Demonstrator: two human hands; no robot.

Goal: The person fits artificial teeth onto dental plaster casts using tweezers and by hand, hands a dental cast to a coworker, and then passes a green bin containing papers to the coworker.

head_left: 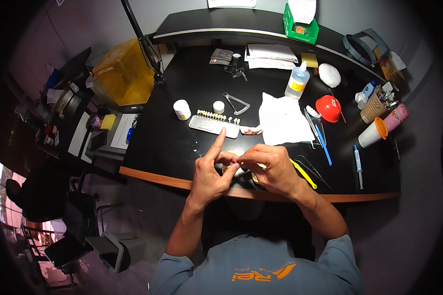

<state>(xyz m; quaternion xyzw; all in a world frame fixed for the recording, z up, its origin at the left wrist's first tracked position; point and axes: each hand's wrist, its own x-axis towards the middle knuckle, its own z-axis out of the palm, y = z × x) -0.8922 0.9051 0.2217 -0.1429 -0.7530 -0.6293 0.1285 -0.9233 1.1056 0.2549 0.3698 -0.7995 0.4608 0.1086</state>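
My left hand [211, 172] and my right hand [273, 169] meet over the front edge of the black desk [172, 142]. The left forefinger points up and away, while its thumb and other fingers pinch close to the right fingertips. Between them is something too small to make out. Partly hidden below my right hand is a pale yellowish piece [255, 179]. Just beyond the left hand lies a dental shade guide [214, 126] with a row of tooth-coloured tabs. A small pink-and-white dental piece [251, 130] rests at its right end.
White paper towel [285, 120] lies beyond my right hand. Right of it are a blue-handled tool [324, 145], a red bowl [328, 108] and a syringe [358, 167]. A yellow tool [304, 174] and tweezers [314, 169] lie nearby. White jars [181, 110], a caliper [237, 103] and a bottle [297, 82] stand farther back.
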